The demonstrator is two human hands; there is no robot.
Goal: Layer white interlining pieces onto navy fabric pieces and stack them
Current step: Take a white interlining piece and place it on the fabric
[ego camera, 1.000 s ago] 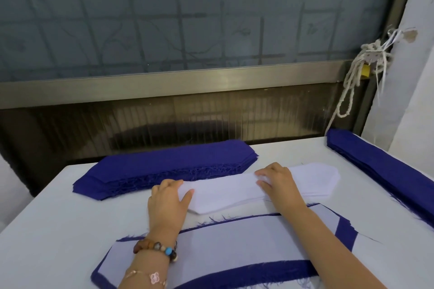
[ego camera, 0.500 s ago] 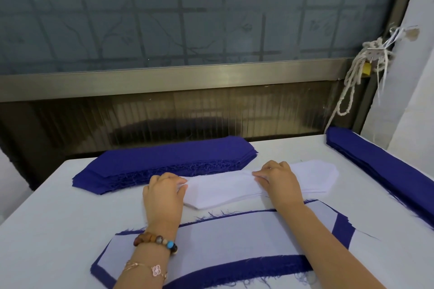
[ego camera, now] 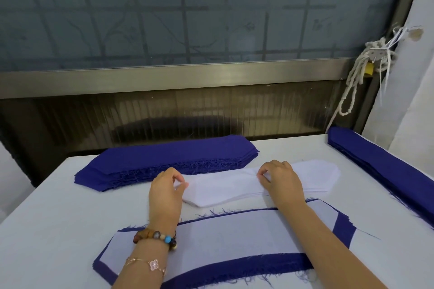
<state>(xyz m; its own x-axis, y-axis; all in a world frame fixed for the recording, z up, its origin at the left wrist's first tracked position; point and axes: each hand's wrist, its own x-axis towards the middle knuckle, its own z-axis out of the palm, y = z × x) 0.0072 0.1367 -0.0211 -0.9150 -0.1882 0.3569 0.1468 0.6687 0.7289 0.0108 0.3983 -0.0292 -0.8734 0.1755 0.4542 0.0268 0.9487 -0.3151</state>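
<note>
A pile of white interlining pieces [ego camera: 225,185] lies across the middle of the white table. My left hand [ego camera: 165,191] pinches the pile's top piece at its left tip. My right hand [ego camera: 279,179] pinches the same top piece near its middle, and the fabric wrinkles under the fingers. Behind the pile sits a stack of navy fabric pieces [ego camera: 169,159]. Closest to me lies a navy piece with white interlining on it [ego camera: 234,237], partly under my forearms.
Another navy stack [ego camera: 385,171] runs along the table's right edge. A knotted white cord [ego camera: 359,73] hangs at the window frame's right end. A white curtain stands at the far right. The table [ego camera: 58,218] ends at the window wall.
Both hands went from lying flat on the white pile to curling their fingers and pinching its top piece. The left hand moved slightly toward the pile's left tip.
</note>
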